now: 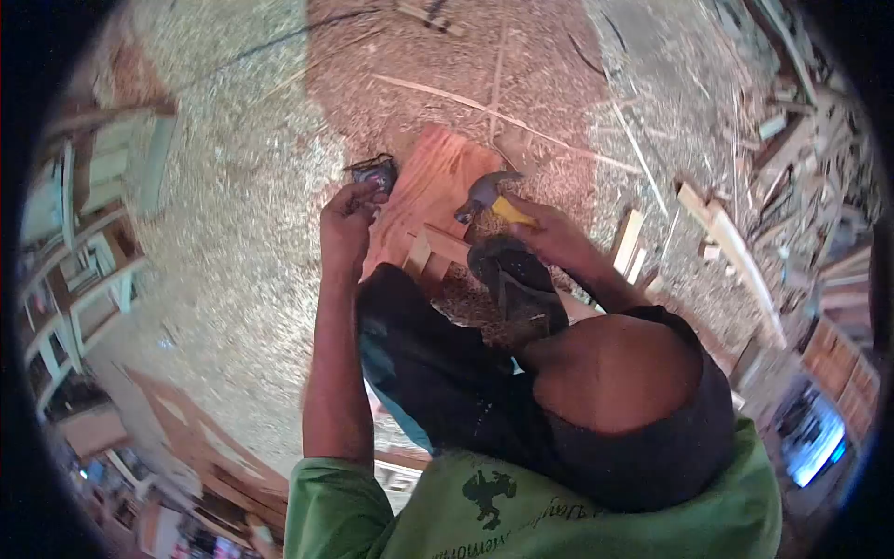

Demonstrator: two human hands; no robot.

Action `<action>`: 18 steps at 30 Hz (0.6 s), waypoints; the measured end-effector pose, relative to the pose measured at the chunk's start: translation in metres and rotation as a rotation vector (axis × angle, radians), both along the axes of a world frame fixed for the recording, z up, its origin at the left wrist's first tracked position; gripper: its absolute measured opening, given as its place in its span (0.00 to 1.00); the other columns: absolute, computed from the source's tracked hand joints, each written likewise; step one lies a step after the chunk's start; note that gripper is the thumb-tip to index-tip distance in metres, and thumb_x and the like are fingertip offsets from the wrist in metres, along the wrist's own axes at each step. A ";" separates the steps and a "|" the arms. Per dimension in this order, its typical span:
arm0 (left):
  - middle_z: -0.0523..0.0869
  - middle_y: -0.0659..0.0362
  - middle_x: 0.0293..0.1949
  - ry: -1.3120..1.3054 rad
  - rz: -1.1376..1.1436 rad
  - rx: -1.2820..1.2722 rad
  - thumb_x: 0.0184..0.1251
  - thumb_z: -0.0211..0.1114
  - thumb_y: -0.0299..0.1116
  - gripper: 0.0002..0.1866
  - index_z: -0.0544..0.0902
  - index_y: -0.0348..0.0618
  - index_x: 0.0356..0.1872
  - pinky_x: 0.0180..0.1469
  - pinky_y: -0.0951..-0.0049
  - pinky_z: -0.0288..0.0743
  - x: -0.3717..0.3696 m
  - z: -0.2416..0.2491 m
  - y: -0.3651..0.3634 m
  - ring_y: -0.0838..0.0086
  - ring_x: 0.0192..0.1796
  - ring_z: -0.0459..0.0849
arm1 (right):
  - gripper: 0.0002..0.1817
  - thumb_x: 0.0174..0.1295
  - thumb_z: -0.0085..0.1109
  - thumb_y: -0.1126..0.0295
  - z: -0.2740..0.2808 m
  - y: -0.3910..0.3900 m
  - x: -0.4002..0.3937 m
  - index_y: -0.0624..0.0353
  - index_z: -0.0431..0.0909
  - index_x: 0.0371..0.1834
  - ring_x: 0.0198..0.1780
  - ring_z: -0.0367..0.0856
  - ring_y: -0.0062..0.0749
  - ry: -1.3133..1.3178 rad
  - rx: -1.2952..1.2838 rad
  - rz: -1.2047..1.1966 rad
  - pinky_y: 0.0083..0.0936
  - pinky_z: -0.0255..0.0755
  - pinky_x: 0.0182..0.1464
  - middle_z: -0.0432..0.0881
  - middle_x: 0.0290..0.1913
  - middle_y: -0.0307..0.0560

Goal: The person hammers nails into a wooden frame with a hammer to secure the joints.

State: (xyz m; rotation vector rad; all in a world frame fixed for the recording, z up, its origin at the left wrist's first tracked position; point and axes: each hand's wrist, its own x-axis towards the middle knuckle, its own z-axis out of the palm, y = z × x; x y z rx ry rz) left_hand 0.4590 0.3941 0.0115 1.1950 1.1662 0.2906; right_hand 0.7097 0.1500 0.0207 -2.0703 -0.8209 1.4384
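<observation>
My right hand (551,235) is wrapped round the yellow handle of a claw hammer (486,193). The hammer's dark metal head hangs over the right edge of a reddish wooden board (433,172) on the ground. At the board's left edge, my left hand (350,216) has its fingers drawn together in a pinch; whatever may be between them is too small to make out. Just beyond those fingertips lies a small dark packet or pouch (377,174). Pale joined wood pieces (430,250) stand at the board's near end, beside my dark shoe (512,279).
Wood shavings cover the ground (233,214). A long thin strip (503,116) lies beyond the board. Offcuts (731,247) and a scrap pile (801,158) are on the right. Wooden frames (79,289) stand at the left, and a lit screen (808,433) shows at the lower right.
</observation>
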 end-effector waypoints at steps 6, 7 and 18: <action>0.91 0.58 0.49 0.006 -0.351 -0.202 0.74 0.72 0.25 0.09 0.86 0.38 0.51 0.57 0.68 0.85 0.018 -0.051 0.011 0.73 0.49 0.89 | 0.33 0.77 0.63 0.68 -0.001 -0.027 -0.007 0.54 0.69 0.85 0.61 0.87 0.39 0.011 0.112 -0.270 0.36 0.78 0.67 0.87 0.66 0.62; 0.91 0.59 0.48 0.030 -0.456 -0.192 0.73 0.73 0.26 0.09 0.87 0.39 0.51 0.57 0.68 0.84 0.022 -0.053 0.009 0.74 0.49 0.89 | 0.34 0.77 0.63 0.67 0.013 -0.025 -0.010 0.53 0.68 0.85 0.58 0.88 0.38 0.095 0.011 -0.339 0.36 0.79 0.66 0.87 0.65 0.61; 0.94 0.60 0.46 0.068 -0.784 -0.379 0.72 0.76 0.27 0.13 0.91 0.37 0.54 0.51 0.69 0.87 0.058 -0.067 0.015 0.74 0.46 0.91 | 0.32 0.77 0.64 0.67 0.014 -0.042 -0.030 0.49 0.68 0.83 0.43 0.89 0.48 -0.312 0.033 -0.213 0.46 0.81 0.50 0.87 0.43 0.57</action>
